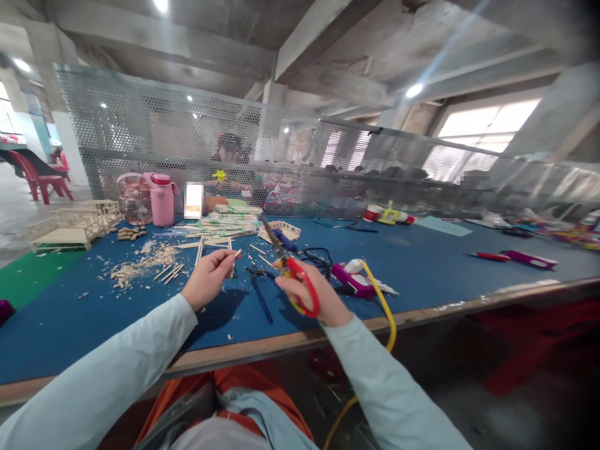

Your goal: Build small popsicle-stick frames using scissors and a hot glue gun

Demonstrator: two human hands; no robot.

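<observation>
My left hand [207, 277] pinches a thin wooden stick [233, 254] above the blue table top [422, 269]. My right hand [312, 294] grips red-handled scissors [300, 281], whose blades point up and to the left toward the stick. The blade tips stand a little apart from the stick. Both sleeves are pale blue. A pile of short stick offcuts [140, 265] lies to the left of my left hand.
A purple-and-white glue gun [356, 278] with a yellow cord lies right of my right hand. Stacked sticks [229, 222], a pink bottle [162, 199], a clear jug [132, 199] and stick frames [75, 225] stand farther back. Behind a mesh screen [187, 137] sits another person.
</observation>
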